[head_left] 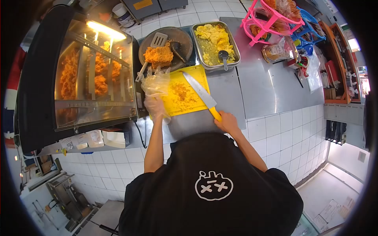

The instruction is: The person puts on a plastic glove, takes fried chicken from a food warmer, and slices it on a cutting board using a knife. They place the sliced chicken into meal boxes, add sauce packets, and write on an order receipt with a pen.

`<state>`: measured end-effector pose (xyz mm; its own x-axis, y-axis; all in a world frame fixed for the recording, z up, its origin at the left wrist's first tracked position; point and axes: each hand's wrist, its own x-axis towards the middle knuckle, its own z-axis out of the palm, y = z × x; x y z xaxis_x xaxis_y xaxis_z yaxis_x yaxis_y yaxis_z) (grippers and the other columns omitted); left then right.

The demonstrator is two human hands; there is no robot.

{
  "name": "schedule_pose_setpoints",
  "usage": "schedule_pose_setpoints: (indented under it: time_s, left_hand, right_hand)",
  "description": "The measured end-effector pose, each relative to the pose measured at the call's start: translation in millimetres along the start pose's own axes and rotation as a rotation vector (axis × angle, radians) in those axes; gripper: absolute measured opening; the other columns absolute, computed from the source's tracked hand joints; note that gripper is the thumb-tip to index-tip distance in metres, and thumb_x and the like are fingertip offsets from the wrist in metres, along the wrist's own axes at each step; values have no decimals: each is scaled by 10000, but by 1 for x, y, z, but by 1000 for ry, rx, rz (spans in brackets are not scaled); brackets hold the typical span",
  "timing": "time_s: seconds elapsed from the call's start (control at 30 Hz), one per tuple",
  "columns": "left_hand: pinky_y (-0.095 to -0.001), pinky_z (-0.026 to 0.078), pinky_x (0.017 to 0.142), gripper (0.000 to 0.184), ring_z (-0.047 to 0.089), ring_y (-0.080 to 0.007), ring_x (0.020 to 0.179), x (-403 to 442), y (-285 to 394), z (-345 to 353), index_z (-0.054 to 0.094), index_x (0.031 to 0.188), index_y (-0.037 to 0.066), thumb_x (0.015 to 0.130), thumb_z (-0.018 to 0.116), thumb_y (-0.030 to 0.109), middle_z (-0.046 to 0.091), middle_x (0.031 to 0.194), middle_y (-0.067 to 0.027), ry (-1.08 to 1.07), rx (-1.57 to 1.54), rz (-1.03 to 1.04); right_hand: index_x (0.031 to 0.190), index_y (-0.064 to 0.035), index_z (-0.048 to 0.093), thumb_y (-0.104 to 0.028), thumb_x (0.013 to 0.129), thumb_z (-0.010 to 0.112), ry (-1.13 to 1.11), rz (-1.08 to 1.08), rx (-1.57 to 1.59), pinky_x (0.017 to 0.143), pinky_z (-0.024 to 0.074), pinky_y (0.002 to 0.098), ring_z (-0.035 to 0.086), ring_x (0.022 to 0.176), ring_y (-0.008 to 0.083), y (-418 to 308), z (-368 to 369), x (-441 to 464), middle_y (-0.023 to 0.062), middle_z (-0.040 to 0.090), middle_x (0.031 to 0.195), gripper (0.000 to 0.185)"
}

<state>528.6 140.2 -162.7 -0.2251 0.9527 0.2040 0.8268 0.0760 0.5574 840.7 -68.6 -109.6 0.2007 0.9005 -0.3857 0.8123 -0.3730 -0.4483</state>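
Here, knife [201, 92] over board edge [205, 78], contact unclear.

Black short-sleeved shirt [212, 157], white X-eyed print [214, 188]; clear glove [156, 88], left hand [154, 107]

Left hand [154, 104] blurred in clear plastic [156, 83], knife handle [215, 113] partly hidden by right hand [227, 122], pink rack [270, 28] cropped

One knife [201, 92], one yellow board [200, 73], one slotted spatula [159, 40], one display cabinet [39, 86], one pink rack [270, 27], one blue rack [319, 38].
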Motion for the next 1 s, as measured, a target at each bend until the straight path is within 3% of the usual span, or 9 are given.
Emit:
schedule_pose_setpoints:
  time_s: [0.2,0.37,0.57,0.67,0.77,0.8,0.9,0.93,1.0]
  left_hand:
    - [-536,475,874,309,599,-467,982,-39,3,-13,607,1097,-40,941,580,225,637,1043,-301,-124,-124,-33]
    - [-528,469,898,270,591,-472,1005,-52,11,-30,604,1101,-43,942,583,173,637,1079,-307,-118,-99,93]
    - [-487,506,859,282,648,-445,989,-22,22,-37,655,1091,-42,978,535,187,702,1016,-266,-254,-132,-95]
    - [-445,529,833,308,687,-389,964,-19,8,-35,679,1119,-15,1003,531,228,724,993,-229,-183,-165,-101]
    - [-411,532,858,311,698,-340,985,-16,2,-53,681,1158,10,1007,561,254,731,1033,-207,-119,-405,-356]
    - [-380,531,847,288,693,-249,946,-11,-7,-53,681,1202,30,1010,576,218,734,1024,-164,-119,-664,-412]
    - [-393,537,890,282,700,-327,990,-22,-17,-61,688,1180,49,1016,533,218,728,1078,-184,-195,-428,-183]
    - [-421,545,888,265,694,-360,1036,-23,-18,-66,685,1171,52,1004,504,146,725,1065,-200,-182,-100,108]
    - [-445,561,864,242,696,-382,1037,-20,5,-75,679,1130,21,984,510,113,720,1038,-214,-344,89,115]
  right_hand:
    - [1036,-49,671,-391,842,688,13,-2,-13,725,546,519,691,782,415,1,-18,-36,190,714,813,394]
    - [1061,-73,687,-360,827,714,135,-148,26,749,548,468,684,828,369,15,-22,-31,153,693,924,371]
    - [1132,-88,690,-312,846,749,281,-303,6,870,527,436,627,1027,339,18,-23,24,142,615,1125,369]
    - [1173,-88,680,-330,859,738,300,-315,13,907,507,437,608,1069,343,13,-23,37,148,606,1115,401]
    - [1199,-60,655,-307,899,704,346,-292,121,932,491,439,600,1075,356,9,-19,41,157,609,1121,392]
    - [1208,-47,645,-292,918,689,366,-274,171,941,487,438,598,1076,360,12,-19,41,161,610,1132,382]
    - [1198,-11,631,-212,969,628,380,-195,300,943,487,430,599,1082,358,25,-18,35,176,612,1158,304]
    - [1191,-7,631,-193,977,616,370,-180,331,942,487,422,601,1079,352,30,-16,31,176,613,1153,284]
    - [1178,0,632,-155,993,592,358,-152,389,941,486,407,605,1074,340,38,-12,25,177,615,1145,245]
